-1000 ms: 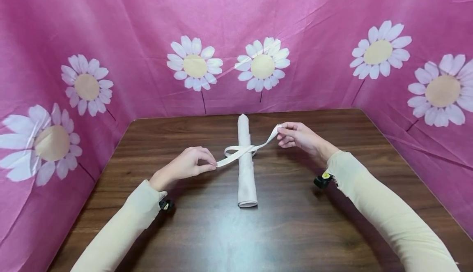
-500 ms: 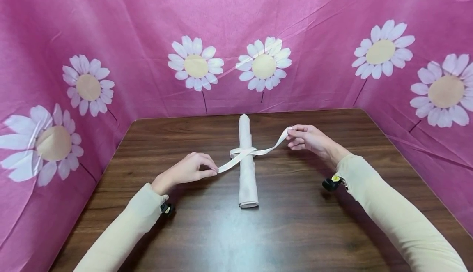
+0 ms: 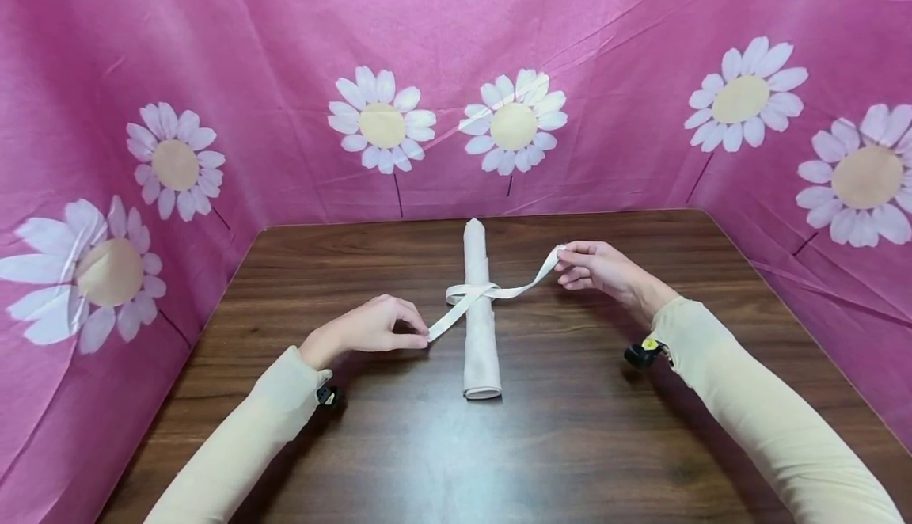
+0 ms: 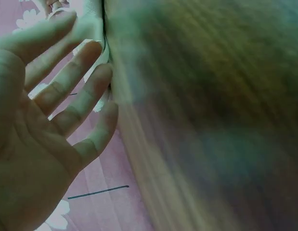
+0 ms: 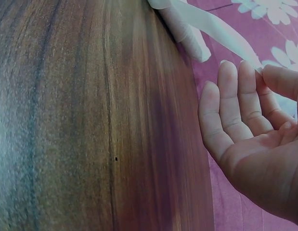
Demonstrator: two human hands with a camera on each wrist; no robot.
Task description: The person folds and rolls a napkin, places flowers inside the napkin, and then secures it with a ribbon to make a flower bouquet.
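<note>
A rolled white cloth (image 3: 482, 350) lies lengthwise on the table, its near end showing the coiled edge. Around its middle goes a flat white ribbon (image 3: 527, 290), crossed over on top with a small loop at the left. My left hand (image 3: 374, 324) pinches one ribbon end between thumb and forefinger, low and left of the roll. At the right, my right hand (image 3: 602, 269) pinches the other end, raised above the table, and that length sags slightly. In the right wrist view the ribbon (image 5: 221, 31) runs from the thumb and forefinger to the roll (image 5: 187, 41).
The brown wood-grain table (image 3: 570, 429) reaches back to a pink curtain (image 3: 285, 33) printed with white daisies, which hangs round the back and both sides. A small black device (image 3: 641, 354) is strapped under the right wrist, with another (image 3: 329, 396) under the left.
My right hand has moved right and slightly down with its ribbon end. The left hand has come lower and a little nearer. The loop around the roll has become smaller.
</note>
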